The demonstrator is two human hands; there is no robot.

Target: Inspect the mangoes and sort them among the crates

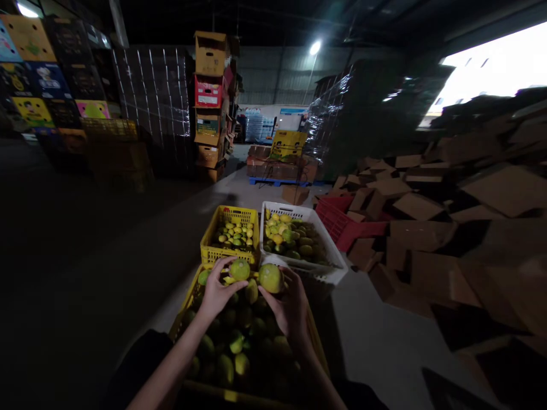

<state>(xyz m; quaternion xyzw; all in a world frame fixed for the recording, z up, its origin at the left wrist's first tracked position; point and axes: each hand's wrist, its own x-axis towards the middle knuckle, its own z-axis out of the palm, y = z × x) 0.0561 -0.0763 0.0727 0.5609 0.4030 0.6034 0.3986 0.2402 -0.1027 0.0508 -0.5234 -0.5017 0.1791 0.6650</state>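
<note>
My left hand (219,295) grips a green-yellow lemon (240,270) between thumb and fingers. Beside it, my right hand (292,302) is closed around a second, slightly larger-looking lemon (270,278). Both fruits are held up side by side, a small gap apart, over the far part of a large yellow crate (231,395). Many green and yellow lemons lie in that crate, most of them in shadow. Behind it stand a smaller yellow crate (205,251) with yellow and green lemons and a white crate (335,257) with more of the fruit.
Flattened and open cardboard boxes (423,233) lie heaped on the right, with a red crate (333,219) at their edge. Stacked cartons (209,97) and wrapped pallets (154,108) stand farther back. A yellow box (288,145) rests on a blue pallet (277,182).
</note>
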